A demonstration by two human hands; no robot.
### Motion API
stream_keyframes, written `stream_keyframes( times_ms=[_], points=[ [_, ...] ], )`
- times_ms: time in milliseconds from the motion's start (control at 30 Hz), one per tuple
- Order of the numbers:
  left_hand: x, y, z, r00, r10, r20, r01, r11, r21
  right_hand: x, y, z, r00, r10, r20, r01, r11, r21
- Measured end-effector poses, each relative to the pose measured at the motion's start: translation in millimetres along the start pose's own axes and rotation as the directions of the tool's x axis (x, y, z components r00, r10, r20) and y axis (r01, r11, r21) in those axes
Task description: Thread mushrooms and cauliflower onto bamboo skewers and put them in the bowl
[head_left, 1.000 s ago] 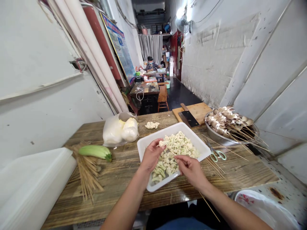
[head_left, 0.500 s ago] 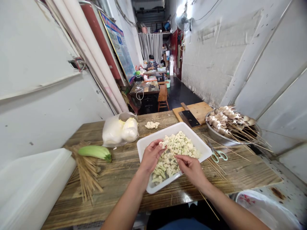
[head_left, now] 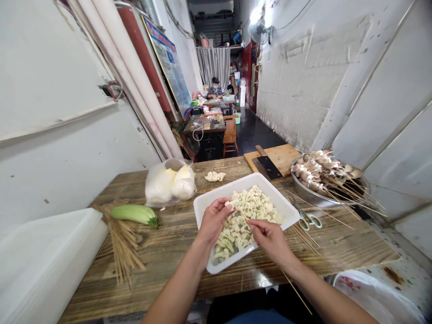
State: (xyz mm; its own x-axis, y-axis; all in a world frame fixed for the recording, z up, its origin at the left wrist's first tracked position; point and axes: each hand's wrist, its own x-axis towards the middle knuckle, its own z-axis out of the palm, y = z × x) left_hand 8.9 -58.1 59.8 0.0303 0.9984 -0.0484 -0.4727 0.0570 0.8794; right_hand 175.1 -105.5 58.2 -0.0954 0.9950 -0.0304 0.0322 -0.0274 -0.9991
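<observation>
A white plastic tray (head_left: pixel 289 211) full of cut cauliflower florets (head_left: pixel 258 202) sits on the wooden table before me. Over its left half, my left hand (head_left: pixel 216 217) pinches a cauliflower floret (head_left: pixel 231 205) between thumb and fingers. My right hand (head_left: pixel 269 236), closed above the tray's near right edge, grips a thin bamboo skewer (head_left: pixel 297 293). The skewer's front end points at the floret in my left hand; its rear end sticks out below my right wrist. Whether the tip is inside the floret I cannot make out.
Right of the tray lie scissors (head_left: pixel 310 220), loose skewers (head_left: pixel 305 238) and a steel bowl (head_left: pixel 308 194) of skewered mushrooms. A cleaver (head_left: pixel 268 167) rests on a cutting board (head_left: pixel 281 156). Leftward are a bagged cabbage (head_left: pixel 184 183), a green squash (head_left: pixel 133 213) and a skewer pile (head_left: pixel 121 252). A person sits far back.
The whole view has shifted very slightly. Both hands keep nearly the same pose, with the floret and skewer still held. The person in the back has lowered their head.
</observation>
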Motion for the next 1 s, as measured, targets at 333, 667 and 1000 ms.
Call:
stream_keyframes(
  times_ms=[333, 667, 1000],
  points=[
    [1.7, -7.1, -2.0, 0.998, 0.062, 0.015, -0.064, 0.979, 0.195, 0.6, -2.0, -0.9, 0.999, 0.040, -0.005, -0.040, 0.999, 0.015],
    [-0.5, -2.3, 3.4, 0.997, 0.069, 0.024, -0.073, 0.958, 0.279, -1.3, -1.0, -0.2, 1.000, 0.024, -0.014, -0.023, 0.998, 0.052],
    [-0.6, -1.9, 2.2, 0.997, 0.055, 0.050, -0.067, 0.954, 0.291, 2.1, -1.3, 0.9, 0.996, 0.084, 0.021, -0.086, 0.982, 0.168]
  ],
)
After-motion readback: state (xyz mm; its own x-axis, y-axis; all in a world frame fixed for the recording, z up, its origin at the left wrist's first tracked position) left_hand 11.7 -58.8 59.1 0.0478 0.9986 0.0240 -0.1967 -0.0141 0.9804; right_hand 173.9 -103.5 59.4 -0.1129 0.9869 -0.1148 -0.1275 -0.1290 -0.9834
